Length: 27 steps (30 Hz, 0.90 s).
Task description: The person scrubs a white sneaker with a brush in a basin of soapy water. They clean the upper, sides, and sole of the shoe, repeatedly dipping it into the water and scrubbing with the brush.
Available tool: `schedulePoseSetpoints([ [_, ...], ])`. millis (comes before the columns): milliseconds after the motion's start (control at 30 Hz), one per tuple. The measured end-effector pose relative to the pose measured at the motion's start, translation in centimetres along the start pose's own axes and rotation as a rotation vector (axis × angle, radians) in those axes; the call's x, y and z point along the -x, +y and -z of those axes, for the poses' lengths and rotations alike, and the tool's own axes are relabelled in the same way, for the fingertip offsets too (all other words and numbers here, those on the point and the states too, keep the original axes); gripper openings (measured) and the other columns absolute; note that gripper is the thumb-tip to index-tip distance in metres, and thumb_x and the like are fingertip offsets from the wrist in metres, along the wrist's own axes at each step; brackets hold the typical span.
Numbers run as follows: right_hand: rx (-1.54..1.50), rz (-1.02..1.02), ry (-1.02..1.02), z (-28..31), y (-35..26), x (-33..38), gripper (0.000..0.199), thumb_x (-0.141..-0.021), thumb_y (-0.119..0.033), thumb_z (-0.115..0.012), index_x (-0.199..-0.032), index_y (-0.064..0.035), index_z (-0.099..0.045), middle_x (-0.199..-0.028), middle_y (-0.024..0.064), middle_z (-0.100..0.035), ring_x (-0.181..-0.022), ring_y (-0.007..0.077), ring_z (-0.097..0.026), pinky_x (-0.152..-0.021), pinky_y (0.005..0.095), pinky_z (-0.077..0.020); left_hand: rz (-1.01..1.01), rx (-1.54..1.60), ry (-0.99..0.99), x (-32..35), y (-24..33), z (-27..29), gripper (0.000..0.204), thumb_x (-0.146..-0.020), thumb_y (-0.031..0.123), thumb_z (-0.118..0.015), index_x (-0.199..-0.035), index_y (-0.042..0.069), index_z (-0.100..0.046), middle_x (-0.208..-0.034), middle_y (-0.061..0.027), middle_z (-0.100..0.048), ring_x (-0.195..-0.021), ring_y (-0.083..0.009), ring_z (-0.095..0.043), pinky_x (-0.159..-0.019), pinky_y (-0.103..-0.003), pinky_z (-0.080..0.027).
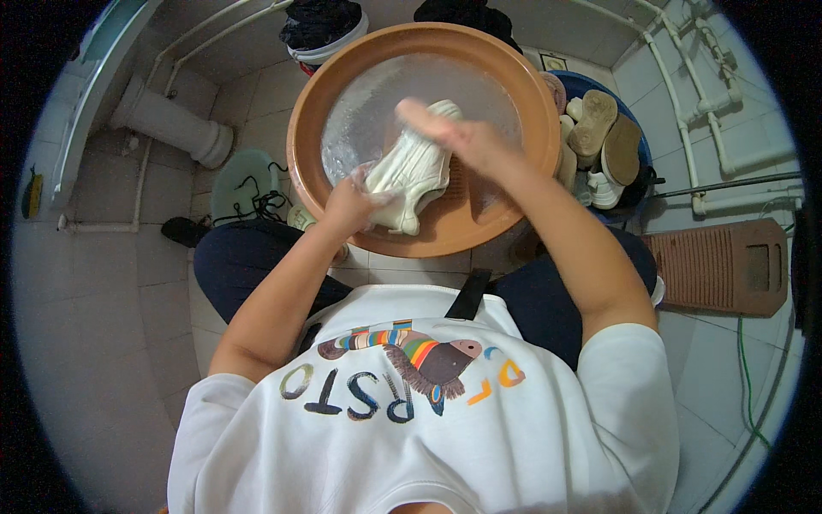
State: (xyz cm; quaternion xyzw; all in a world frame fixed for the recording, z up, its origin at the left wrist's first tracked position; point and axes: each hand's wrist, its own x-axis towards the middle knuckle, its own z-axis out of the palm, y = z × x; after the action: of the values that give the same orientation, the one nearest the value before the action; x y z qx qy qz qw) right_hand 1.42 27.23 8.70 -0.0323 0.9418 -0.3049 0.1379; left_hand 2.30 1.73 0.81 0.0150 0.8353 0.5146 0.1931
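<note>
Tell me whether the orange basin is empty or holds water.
It holds water: a cloudy, foamy surface shows inside the basin, beyond the white shoe. Depth: cannot tell.

This looks like a small home bathroom or wash area. Pale tiles cover the walls point(77, 300) and the floor point(411, 272), and white pipes point(678, 81) run exposed along both sides. On the left is a white column point(171, 122) shaped like a washbasin pedestal. Beyond the wide orange-brown basin point(306, 141) of cloudy water point(377, 94), a square plate point(554, 63), apparently a drain cover, sits in the floor. A blue tub point(641, 144) heaped with shoes point(592, 128) and a ridged brown washboard point(706, 267) suggest household washing
</note>
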Motion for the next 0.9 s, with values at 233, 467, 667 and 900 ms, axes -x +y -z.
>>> schedulePoseSetpoints([
  [233,0.021,-0.066,0.113,-2.8,2.5,-1.8,0.044,-0.089,-0.044,-0.037,-0.117,-0.0143,-0.054,-0.102,0.0222,-0.059,-0.094,0.0374,-0.057,-0.083,0.0425,-0.0434,0.036,-0.358,-0.134,-0.3,6.2,0.3,0.081,-0.065,0.015,-0.076,-0.131,0.002,-0.031,-0.109,-0.0188,-0.057,-0.093,-0.0252,-0.058,-0.08,-0.031,-0.048],
  [467,-0.13,-0.135,0.171,-0.8,5.5,-2.1,0.048,-0.086,-0.043,-0.047,-0.124,-0.0134,-0.048,-0.108,0.0213,-0.057,-0.1,0.0347,-0.055,-0.085,0.0355,-0.042,-0.224,-0.557,-0.242,-3.2,7.9,-0.8,0.095,-0.056,0.021,-0.078,-0.134,0.006,-0.026,-0.11,-0.021,-0.056,-0.101,-0.0307,-0.056,-0.087,-0.035,-0.043],
  [667,-0.199,-0.2,0.184,-1.2,7.0,-2.8,0.051,-0.086,-0.043,-0.048,-0.12,-0.0047,-0.051,-0.115,0.0204,-0.055,-0.107,0.0315,-0.052,-0.089,0.0339,-0.0395,-0.087,-0.772,-0.389,-5.6,12.6,-1.8,0.103,-0.055,0.025,-0.08,-0.137,0.006,-0.02,-0.118,-0.0244,-0.05,-0.108,-0.0339,-0.051,-0.092,-0.036,-0.041],
  [900,-0.437,-0.215,0.068,0.1,6.3,-3.0,0.101,-0.067,-0.085,-0.02,-0.113,-0.003,-0.057,-0.112,0.0268,-0.054,-0.109,0.0344,-0.05,-0.094,0.0403,-0.0346,-0.069,-0.97,-0.025,-8.1,14.3,-7.5,0.088,-0.06,0.038,-0.077,-0.13,0.005,-0.034,-0.112,-0.0251,-0.054,-0.103,-0.0392,-0.053,-0.086,-0.039,-0.044],
])
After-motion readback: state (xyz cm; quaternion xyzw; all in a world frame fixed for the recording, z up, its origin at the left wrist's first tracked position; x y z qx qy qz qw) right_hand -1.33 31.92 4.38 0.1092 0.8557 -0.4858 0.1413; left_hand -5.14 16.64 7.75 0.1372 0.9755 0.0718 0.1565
